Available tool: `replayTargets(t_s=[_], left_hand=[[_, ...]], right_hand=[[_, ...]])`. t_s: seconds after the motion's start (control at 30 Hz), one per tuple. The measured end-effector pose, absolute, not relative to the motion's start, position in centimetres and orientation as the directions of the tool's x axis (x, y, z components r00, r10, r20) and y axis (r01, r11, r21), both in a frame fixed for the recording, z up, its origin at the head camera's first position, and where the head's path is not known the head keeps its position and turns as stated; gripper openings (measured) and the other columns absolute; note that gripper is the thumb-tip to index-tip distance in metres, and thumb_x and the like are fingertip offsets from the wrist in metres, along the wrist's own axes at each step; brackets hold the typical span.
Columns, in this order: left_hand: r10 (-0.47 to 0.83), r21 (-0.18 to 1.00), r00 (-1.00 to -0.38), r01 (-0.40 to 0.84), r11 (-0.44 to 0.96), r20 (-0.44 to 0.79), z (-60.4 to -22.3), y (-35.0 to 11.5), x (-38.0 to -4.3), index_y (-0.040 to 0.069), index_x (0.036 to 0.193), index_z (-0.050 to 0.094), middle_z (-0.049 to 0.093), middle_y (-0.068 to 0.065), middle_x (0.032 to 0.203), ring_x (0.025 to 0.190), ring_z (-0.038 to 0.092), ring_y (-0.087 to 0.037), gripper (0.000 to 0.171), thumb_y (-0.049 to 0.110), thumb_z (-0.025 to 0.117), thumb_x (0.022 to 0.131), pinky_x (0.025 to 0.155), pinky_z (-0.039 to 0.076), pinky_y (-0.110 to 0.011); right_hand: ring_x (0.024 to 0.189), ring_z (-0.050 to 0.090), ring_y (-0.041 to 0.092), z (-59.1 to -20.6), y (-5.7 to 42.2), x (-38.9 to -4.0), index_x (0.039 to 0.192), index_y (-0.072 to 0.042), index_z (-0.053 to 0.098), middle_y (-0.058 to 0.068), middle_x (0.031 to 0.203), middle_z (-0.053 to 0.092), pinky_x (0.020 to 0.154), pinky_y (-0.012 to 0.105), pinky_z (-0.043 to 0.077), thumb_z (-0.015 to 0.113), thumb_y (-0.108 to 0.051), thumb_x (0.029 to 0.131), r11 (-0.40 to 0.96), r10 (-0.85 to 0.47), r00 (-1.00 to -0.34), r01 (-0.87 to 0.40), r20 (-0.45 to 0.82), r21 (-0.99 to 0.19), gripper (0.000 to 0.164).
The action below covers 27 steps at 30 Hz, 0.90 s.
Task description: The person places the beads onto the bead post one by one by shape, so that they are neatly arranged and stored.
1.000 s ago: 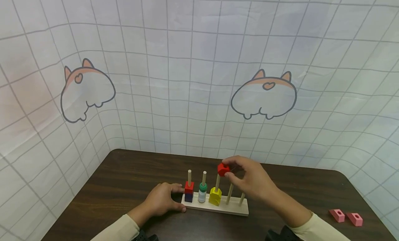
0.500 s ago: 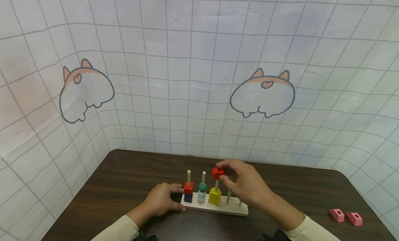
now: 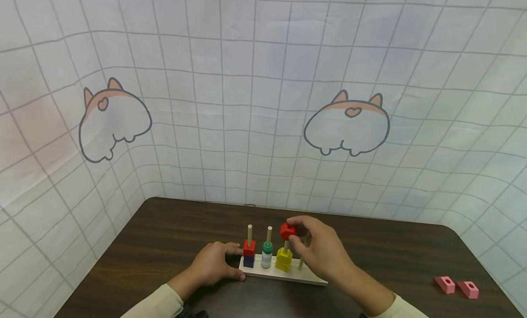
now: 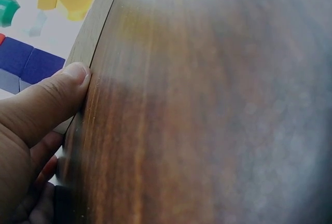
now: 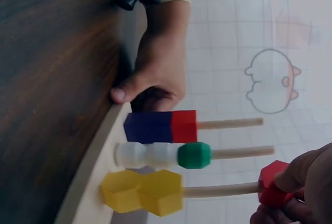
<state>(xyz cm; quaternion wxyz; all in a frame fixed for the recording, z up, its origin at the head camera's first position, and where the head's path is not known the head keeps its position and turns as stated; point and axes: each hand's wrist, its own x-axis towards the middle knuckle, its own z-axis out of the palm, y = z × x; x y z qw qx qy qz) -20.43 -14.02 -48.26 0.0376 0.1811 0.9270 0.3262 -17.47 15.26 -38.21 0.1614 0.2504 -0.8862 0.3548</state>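
Note:
My right hand pinches a red hexagonal bead between thumb and fingers. This bead sits at the top of the third peg, and it hides the peg's tip. Lower on that peg are two yellow beads. My left hand grips the left end of a pale wooden peg board, thumb on its front edge. Beside those fingers, the first peg carries a red cube above dark blue cubes. A green bead tops white beads on the second peg.
Two pink beads with holes lie at the right of the dark wooden table. More bare pegs stand on the board's right part, partly behind my right hand. A white gridded cloth hangs behind the table.
The right hand has carried the red hexagonal bead left and slightly down to the top of the third peg. The left hand keeps its grip on the board's end.

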Motion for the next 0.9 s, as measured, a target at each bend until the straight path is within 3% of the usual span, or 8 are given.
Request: replayTargets(t_s=[0.27, 0.57, 0.9], left_hand=[[0.36, 0.619, -0.932, 0.307, 0.723, 0.043, -48.4, -14.0, -20.6, 0.02, 0.117, 0.08, 0.067, -0.012, 0.134, 0.127, 0.058, -0.041, 0.056, 0.044, 0.094, 0.069, 0.102, 0.046, -0.059], [0.36, 0.629, -0.932, 0.303, 0.716, 0.039, -48.5, -14.1, -20.5, 0.019, 0.117, 0.079, 0.066, -0.012, 0.134, 0.127, 0.057, -0.041, 0.055, 0.042, 0.095, 0.069, 0.103, 0.045, -0.06], [0.357, 0.621, -0.933, 0.307, 0.721, 0.046, -48.6, -14.0, -20.6, 0.02, 0.117, 0.08, 0.067, -0.012, 0.133, 0.126, 0.059, -0.039, 0.056, 0.043, 0.095, 0.069, 0.102, 0.046, -0.058]], right_hand=[[0.08, 0.059, 0.006, -39.9, 15.2, -17.5, 0.118, -0.013, 0.07, -0.012, 0.096, 0.066, 0.064, 0.024, 0.051, 0.08, 0.0, 0.086, 0.577, -0.281, -0.84, -0.534, 0.463, -0.618, 0.035], [0.083, 0.062, 0.01, -41.1, 14.9, -17.6, 0.122, -0.01, 0.067, -0.008, 0.1, 0.068, 0.064, 0.024, 0.049, 0.082, 0.003, 0.082, 0.554, -0.216, -0.833, -0.534, 0.51, -0.638, 0.045], [0.089, 0.067, 0.01, -43.1, 15.0, -17.6, 0.149, -0.011, 0.039, -0.002, 0.108, 0.068, 0.083, 0.033, 0.058, 0.08, 0.006, 0.082, 0.49, -0.193, -0.874, -0.479, 0.445, -0.728, 0.08]])
